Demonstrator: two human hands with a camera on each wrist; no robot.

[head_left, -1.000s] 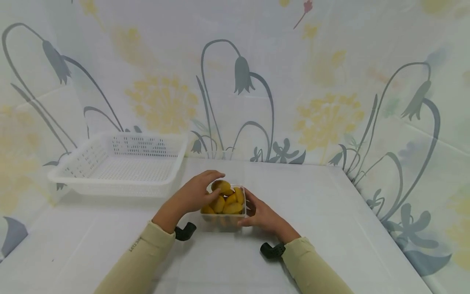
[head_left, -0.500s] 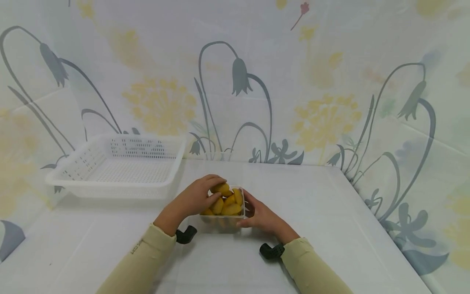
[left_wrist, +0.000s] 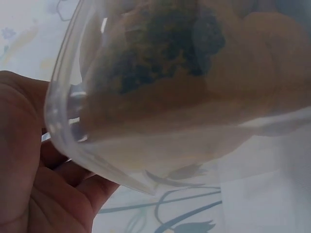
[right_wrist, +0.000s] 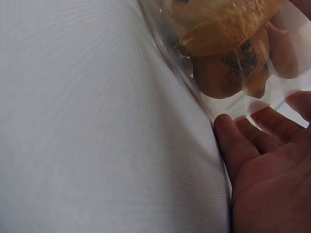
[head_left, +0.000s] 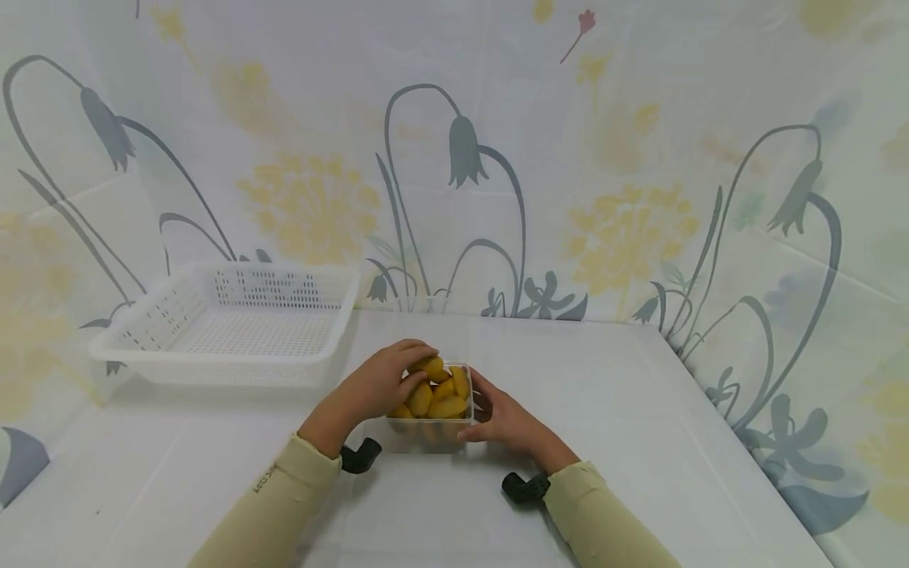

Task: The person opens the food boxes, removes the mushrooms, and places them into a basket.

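Note:
A clear plastic container (head_left: 429, 438) full of yellow mangoes stands on the white table. My left hand (head_left: 379, 384) reaches over its left side, thumb and fingers around a mango (head_left: 431, 368) on top of the pile. On the right, my right hand (head_left: 507, 418) holds the container, its thumb near the front corner and its fingers along the side. Dark patches mark the skin of a mango (right_wrist: 218, 73) in the right wrist view. The container's cloudy wall (left_wrist: 63, 116) fills much of the left wrist view, hiding parts of the left fingers.
A white perforated plastic basket (head_left: 234, 369) sits at the back left. Behind the table (head_left: 568, 371) hangs a flower-printed cloth (head_left: 568, 158). Each wrist wears a black device, one beside the left sleeve (head_left: 270, 505) and one beside the right.
My left fingers have come down and closed around the top mango. The right hand and the container have stayed in place; the head view has shifted slightly.

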